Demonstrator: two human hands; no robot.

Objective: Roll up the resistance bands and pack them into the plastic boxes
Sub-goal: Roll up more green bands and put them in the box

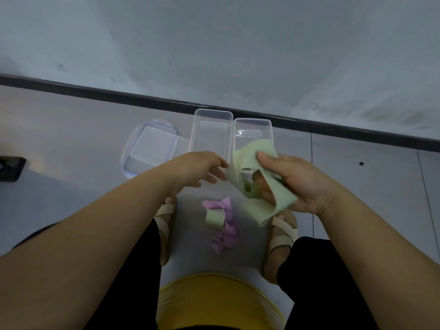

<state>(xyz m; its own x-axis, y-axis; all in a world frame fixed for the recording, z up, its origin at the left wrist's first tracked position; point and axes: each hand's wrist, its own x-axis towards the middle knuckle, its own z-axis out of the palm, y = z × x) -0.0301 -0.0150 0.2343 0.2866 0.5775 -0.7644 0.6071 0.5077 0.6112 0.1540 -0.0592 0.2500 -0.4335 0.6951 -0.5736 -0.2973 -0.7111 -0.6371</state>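
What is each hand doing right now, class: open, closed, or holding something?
Left hand: open, fingers relaxed, holding nothing.
Right hand: grips the green resistance band.

Fingers of the right hand (302, 182) are mostly covered by the green resistance band (252, 160). The near end of the clear box (212, 134) is hidden behind the left hand (197, 167). Left fingertip-to-band contact is blurred, not determinable. The dark object (12, 169) far left of that hand is cut off by the frame edge.
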